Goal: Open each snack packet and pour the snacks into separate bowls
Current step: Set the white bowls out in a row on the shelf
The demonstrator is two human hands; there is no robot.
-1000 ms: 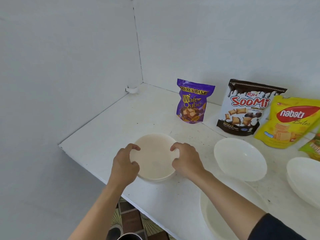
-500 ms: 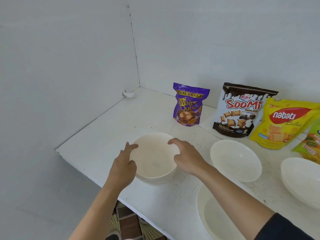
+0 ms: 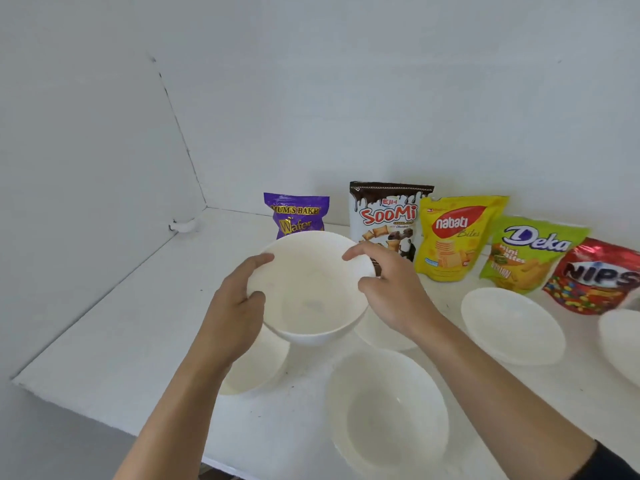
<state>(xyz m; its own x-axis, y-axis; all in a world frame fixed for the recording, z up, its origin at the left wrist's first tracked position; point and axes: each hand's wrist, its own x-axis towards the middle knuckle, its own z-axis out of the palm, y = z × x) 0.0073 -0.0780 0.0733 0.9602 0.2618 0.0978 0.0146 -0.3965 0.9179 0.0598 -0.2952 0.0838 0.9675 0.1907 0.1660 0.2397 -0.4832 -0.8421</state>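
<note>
Up came the round white plastic-looking bowl point(image 3: 311, 299) off the white desk point(image 3: 121, 341), tilted, the left hand point(image 3: 232, 317) and right hand point(image 3: 391, 289) each in a curled grip on its rim. The purple foil wafer packet point(image 3: 296, 211) stood sealed straight behind it, between both hands.

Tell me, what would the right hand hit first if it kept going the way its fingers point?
The white bowl it holds: the right hand points left across its rim. Past the bowl, the purple packet seems roughly in line, though depth is unclear.
</note>
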